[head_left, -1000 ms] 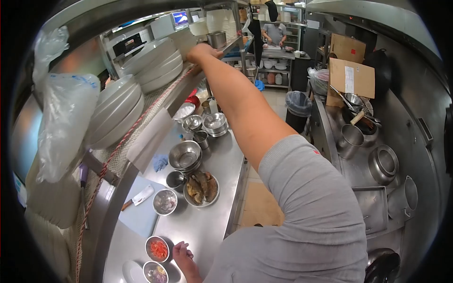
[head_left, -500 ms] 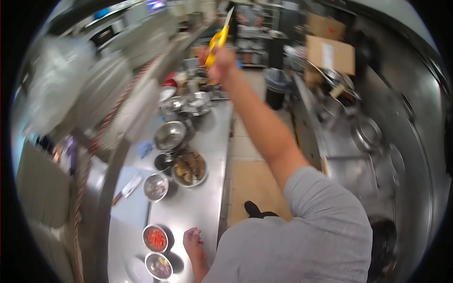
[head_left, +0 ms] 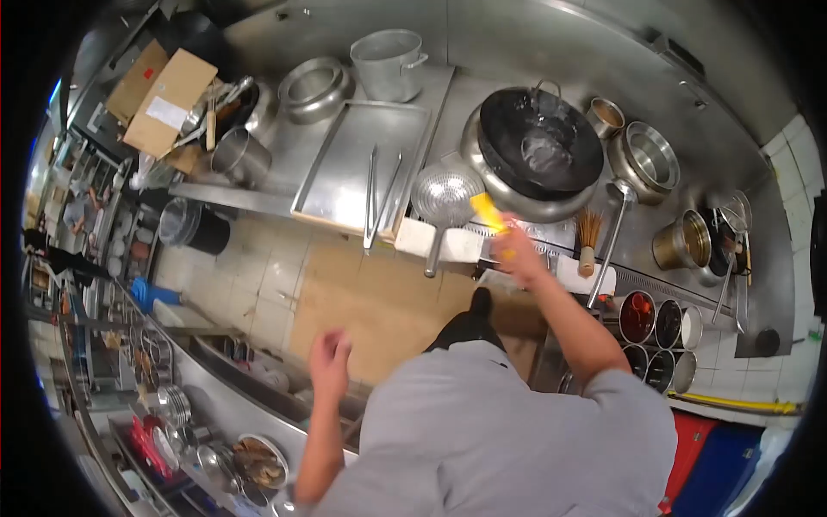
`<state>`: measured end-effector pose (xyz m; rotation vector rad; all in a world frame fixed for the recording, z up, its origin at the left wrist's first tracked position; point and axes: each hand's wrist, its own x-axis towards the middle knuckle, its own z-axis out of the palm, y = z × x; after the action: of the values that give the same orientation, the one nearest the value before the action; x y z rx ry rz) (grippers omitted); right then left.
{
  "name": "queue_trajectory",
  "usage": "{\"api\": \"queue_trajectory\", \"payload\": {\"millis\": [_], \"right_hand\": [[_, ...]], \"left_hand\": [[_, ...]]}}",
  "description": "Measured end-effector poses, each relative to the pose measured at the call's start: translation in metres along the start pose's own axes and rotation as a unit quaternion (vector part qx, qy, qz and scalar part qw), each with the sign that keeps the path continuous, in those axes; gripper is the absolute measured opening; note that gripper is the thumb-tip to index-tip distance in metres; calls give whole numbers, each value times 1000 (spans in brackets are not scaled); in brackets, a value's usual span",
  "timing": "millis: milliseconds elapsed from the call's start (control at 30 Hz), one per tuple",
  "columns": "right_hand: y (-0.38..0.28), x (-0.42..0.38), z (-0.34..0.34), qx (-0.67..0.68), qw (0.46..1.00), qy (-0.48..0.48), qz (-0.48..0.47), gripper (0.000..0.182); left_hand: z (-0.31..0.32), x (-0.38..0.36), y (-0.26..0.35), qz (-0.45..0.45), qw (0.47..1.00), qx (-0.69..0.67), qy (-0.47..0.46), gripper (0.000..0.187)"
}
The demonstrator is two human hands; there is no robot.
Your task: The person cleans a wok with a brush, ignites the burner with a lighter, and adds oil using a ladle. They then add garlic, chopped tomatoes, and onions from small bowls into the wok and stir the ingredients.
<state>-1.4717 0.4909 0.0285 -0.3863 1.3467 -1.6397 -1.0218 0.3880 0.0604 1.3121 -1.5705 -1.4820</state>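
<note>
My right hand [head_left: 517,254] is closed around a yellow tool [head_left: 488,214], and its far end is hidden or too blurred to name the tool. That hand is over the front edge of the stove, beside a perforated skimmer [head_left: 448,196] and below a black wok [head_left: 541,146]. A bamboo brush [head_left: 587,241] lies just right of it. Over the floor, my left hand [head_left: 330,358] hangs with loosely curled fingers, slightly blurred, and nothing shows in it.
Metal tongs [head_left: 379,198] rest on a steel tray [head_left: 362,151] left of the skimmer. A long-handled ladle [head_left: 613,228] leans at the right, near several sauce pots [head_left: 637,317]. A dark bin [head_left: 202,228] stands at the left; behind my left arm is a bowl of food [head_left: 260,461].
My view has swung right from the prep counter to the wok stove. My right hand, raised far forward before, is now lower over the stove's edge, still holding the yellow tool.
</note>
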Motion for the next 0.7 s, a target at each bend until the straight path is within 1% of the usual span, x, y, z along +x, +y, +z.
{"api": "queue_trajectory", "payload": {"millis": [33,67,100,133,167,200,233,267,300,333,367,400,467,500,533,567,600,667,700], "right_hand": [[-23,-18,-37,19,994,95,-48,37],[-41,-34,-70,34,989,90,-109,35],[-50,-51,-98,8,978,157,-139,37],[-53,-60,-121,94,951,270,-117,34],[-44,-72,-165,109,964,207,-127,30],[-38,-82,-182,84,950,280,-111,34],[-34,-93,-213,105,967,215,-86,34],[-28,-89,-222,65,949,297,-87,34],[-27,-92,-241,3,952,297,-78,35],[-40,-94,-237,-32,950,306,-60,34],[-55,-89,-239,-95,951,285,-68,34],[-65,-86,-245,-156,949,264,-77,33],[-83,-74,-278,-169,950,249,-82,33],[-94,-65,-287,-177,951,237,-94,32],[-104,-59,-295,-179,952,231,-93,32],[-115,-54,-302,-186,946,239,-112,33],[-121,-51,-307,-192,940,249,-131,33],[-119,-43,-325,-197,937,254,-135,35],[-121,-43,-319,-198,932,272,-136,36]], "left_hand": [[33,26,9,13,998,-10,-64,26],[73,48,33,18,992,-1,-121,25],[116,69,53,81,984,55,-146,25],[158,91,66,106,972,99,-185,25],[200,107,80,140,965,118,-189,24],[241,122,80,199,954,104,-199,30],[285,143,74,266,932,114,-219,31],[326,159,85,296,913,140,-243,34],[368,162,95,325,907,164,-211,38],[409,169,97,349,897,175,-206,42],[443,179,102,409,871,189,-194,46],[475,186,97,403,874,191,-192,46],[518,200,85,539,797,263,-75,43],[527,204,81,535,799,266,-69,43],[535,207,76,469,802,335,-156,40],[541,210,73,395,792,397,-243,38],[543,214,72,394,792,398,-241,38],[537,222,70,444,755,405,-263,33],[535,226,73,444,752,408,-265,33]]}}
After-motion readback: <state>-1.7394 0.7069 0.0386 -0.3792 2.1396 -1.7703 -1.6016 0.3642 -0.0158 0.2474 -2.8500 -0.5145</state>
